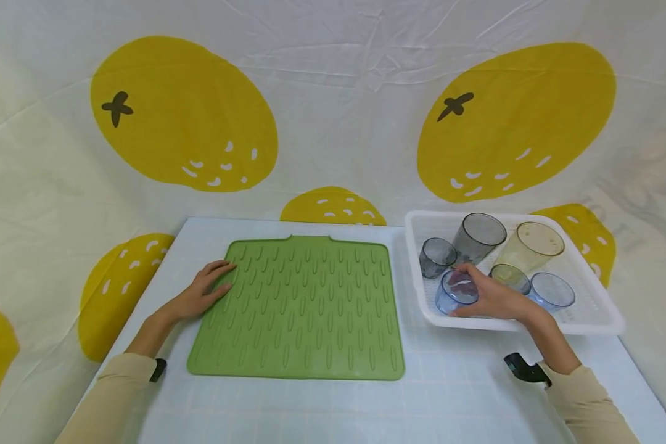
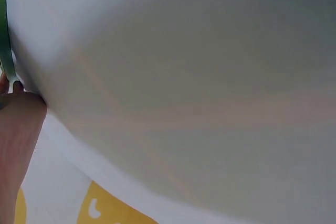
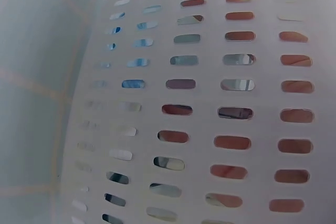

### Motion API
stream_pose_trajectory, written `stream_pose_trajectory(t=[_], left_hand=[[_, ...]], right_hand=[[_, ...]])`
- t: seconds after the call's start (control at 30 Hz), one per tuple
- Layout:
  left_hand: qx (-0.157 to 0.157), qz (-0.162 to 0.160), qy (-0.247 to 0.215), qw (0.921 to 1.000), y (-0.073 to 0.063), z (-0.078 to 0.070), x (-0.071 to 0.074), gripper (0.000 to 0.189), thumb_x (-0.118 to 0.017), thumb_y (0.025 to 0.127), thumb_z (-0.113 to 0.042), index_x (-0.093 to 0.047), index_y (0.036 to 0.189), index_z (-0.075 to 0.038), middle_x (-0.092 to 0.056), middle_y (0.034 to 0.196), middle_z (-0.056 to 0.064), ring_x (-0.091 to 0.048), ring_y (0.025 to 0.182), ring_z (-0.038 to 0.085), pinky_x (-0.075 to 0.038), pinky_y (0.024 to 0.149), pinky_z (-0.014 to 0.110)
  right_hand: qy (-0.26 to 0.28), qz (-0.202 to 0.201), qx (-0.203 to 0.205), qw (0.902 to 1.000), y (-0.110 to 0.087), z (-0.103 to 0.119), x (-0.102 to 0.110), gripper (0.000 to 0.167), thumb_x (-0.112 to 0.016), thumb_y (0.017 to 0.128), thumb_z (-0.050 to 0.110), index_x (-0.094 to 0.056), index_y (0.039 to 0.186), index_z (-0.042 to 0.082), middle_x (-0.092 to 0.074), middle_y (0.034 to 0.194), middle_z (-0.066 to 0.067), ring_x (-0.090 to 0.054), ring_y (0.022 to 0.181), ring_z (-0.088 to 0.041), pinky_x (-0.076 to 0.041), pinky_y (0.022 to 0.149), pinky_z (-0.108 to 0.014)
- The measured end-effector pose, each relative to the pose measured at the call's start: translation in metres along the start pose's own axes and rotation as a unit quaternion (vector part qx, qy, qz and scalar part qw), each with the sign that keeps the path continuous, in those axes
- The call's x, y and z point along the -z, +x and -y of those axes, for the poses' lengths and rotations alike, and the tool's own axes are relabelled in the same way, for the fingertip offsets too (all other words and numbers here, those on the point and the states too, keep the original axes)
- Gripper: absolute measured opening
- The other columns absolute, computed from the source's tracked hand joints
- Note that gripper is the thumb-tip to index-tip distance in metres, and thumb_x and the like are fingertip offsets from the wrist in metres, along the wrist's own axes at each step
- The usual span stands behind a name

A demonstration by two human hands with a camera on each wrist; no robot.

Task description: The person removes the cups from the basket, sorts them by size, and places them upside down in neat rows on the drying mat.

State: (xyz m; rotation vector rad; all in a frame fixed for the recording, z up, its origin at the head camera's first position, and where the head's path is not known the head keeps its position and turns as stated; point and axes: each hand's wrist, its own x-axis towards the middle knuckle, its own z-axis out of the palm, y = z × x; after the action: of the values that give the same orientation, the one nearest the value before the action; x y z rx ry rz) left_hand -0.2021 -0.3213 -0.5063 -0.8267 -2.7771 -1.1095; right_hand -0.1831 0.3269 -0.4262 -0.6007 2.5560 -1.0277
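Note:
A small blue glass [image 1: 451,299] stands at the front left of the white basket [image 1: 594,324], and my right hand [image 1: 494,296] grips it with thumb and fingers around its sides. Through the slots of the basket wall [image 3: 205,93], the right wrist view shows bits of that hand and of blue glass. My left hand [image 1: 204,291] rests at the left edge of a green ridged mat [image 1: 305,308], its fingertips on the border. The left wrist view catches only part of this hand [image 2: 21,129] and a strip of the mat [image 2: 4,35].
Around the gripped glass, the basket holds a small grey glass [image 1: 435,262], a tall grey glass [image 1: 468,243], a tall yellow glass [image 1: 524,250], a small yellowish glass [image 1: 509,279] and another blue glass [image 1: 552,293]. A patterned cloth [image 1: 338,123] hangs behind the white table [image 1: 288,410].

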Motion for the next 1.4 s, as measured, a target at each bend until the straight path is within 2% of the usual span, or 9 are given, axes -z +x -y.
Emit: stream_pose_trajectory(t=[0.13, 0.27, 0.37, 0.47, 0.63, 0.73, 1.03, 1.27, 1.4], left_hand=[[0.005, 0.004, -0.004, 1.0000, 0.000, 0.000, 0.001, 0.046, -0.058, 0.103, -0.001, -0.045, 0.145, 0.012, -0.033, 0.148, 0.036, -0.026, 0.137, 0.058, -0.023, 0.103, 0.077], [0.006, 0.003, -0.002, 1.0000, -0.001, 0.001, 0.001, 0.046, -0.058, 0.103, -0.002, -0.045, 0.145, 0.011, -0.034, 0.148, 0.036, -0.026, 0.137, 0.058, -0.023, 0.103, 0.077], [0.007, 0.003, -0.001, 1.0000, -0.001, 0.000, 0.001, 0.046, -0.059, 0.102, -0.001, -0.046, 0.144, 0.011, -0.035, 0.148, 0.035, -0.027, 0.137, 0.057, -0.023, 0.103, 0.076], [0.006, 0.001, -0.003, 1.0000, -0.001, -0.002, 0.002, 0.046, -0.060, 0.101, 0.000, -0.047, 0.144, 0.011, -0.036, 0.147, 0.035, -0.028, 0.137, 0.056, -0.024, 0.103, 0.075], [0.003, 0.000, -0.005, 1.0000, -0.001, -0.002, 0.002, 0.046, -0.060, 0.101, 0.000, -0.047, 0.143, 0.012, -0.036, 0.146, 0.035, -0.029, 0.136, 0.057, -0.024, 0.102, 0.075], [0.002, 0.002, -0.005, 1.0000, 0.000, -0.001, 0.002, 0.046, -0.059, 0.101, 0.000, -0.046, 0.144, 0.012, -0.036, 0.146, 0.035, -0.028, 0.136, 0.057, -0.024, 0.102, 0.075], [0.003, 0.006, -0.002, 1.0000, 0.000, 0.003, 0.001, 0.047, -0.058, 0.103, -0.002, -0.045, 0.145, 0.011, -0.035, 0.147, 0.035, -0.027, 0.136, 0.056, -0.024, 0.102, 0.075], [0.005, 0.007, 0.001, 1.0000, 0.000, 0.002, 0.002, 0.047, -0.057, 0.103, -0.003, -0.044, 0.146, 0.011, -0.034, 0.149, 0.035, -0.026, 0.137, 0.057, -0.023, 0.102, 0.075], [0.009, 0.011, 0.002, 0.9999, 0.000, 0.002, 0.001, 0.047, -0.057, 0.104, -0.003, -0.044, 0.147, 0.010, -0.033, 0.149, 0.035, -0.026, 0.137, 0.057, -0.023, 0.102, 0.075]], right_hand=[[0.008, -0.007, 0.008, 0.9999, 0.000, -0.002, 0.002, 0.075, -0.090, 0.081, 0.021, -0.042, 0.132, -0.005, -0.059, 0.129, -0.020, -0.058, 0.123, -0.043, -0.047, 0.102, -0.057], [0.016, -0.029, 0.010, 0.9994, -0.003, -0.003, 0.002, 0.071, -0.091, 0.080, 0.023, -0.048, 0.129, -0.002, -0.062, 0.127, -0.016, -0.061, 0.121, -0.039, -0.053, 0.100, -0.038], [0.019, -0.054, 0.010, 0.9983, -0.006, 0.002, 0.003, 0.068, -0.092, 0.080, 0.023, -0.050, 0.129, 0.001, -0.064, 0.125, -0.014, -0.064, 0.118, -0.035, -0.051, 0.095, -0.021], [0.034, -0.074, 0.014, 0.9966, -0.009, 0.006, 0.004, 0.066, -0.090, 0.081, 0.020, -0.049, 0.129, 0.001, -0.064, 0.124, -0.014, -0.065, 0.115, -0.027, -0.049, 0.092, -0.015], [0.093, -0.096, 0.027, 0.9906, -0.012, 0.009, 0.003, 0.067, -0.088, 0.082, 0.009, -0.046, 0.133, -0.002, -0.062, 0.125, -0.019, -0.064, 0.112, -0.008, -0.051, 0.091, -0.015], [0.128, -0.107, 0.031, 0.9854, -0.013, 0.011, 0.002, 0.071, -0.087, 0.082, 0.004, -0.044, 0.137, -0.004, -0.061, 0.127, -0.021, -0.064, 0.112, -0.003, -0.054, 0.089, -0.018], [0.141, -0.147, 0.030, 0.9785, -0.015, 0.025, 0.001, 0.067, -0.082, 0.088, 0.005, -0.046, 0.144, 0.006, -0.062, 0.132, -0.010, -0.061, 0.118, -0.002, -0.052, 0.089, -0.015], [0.182, -0.178, 0.058, 0.9652, -0.009, 0.035, 0.001, 0.065, -0.076, 0.090, -0.004, -0.045, 0.146, 0.009, -0.059, 0.129, 0.000, -0.058, 0.120, -0.004, -0.052, 0.090, -0.014], [0.175, -0.189, 0.060, 0.9643, -0.006, 0.042, 0.000, 0.065, -0.076, 0.091, -0.003, -0.046, 0.146, 0.011, -0.059, 0.128, 0.005, -0.057, 0.119, 0.000, -0.050, 0.089, -0.012]])
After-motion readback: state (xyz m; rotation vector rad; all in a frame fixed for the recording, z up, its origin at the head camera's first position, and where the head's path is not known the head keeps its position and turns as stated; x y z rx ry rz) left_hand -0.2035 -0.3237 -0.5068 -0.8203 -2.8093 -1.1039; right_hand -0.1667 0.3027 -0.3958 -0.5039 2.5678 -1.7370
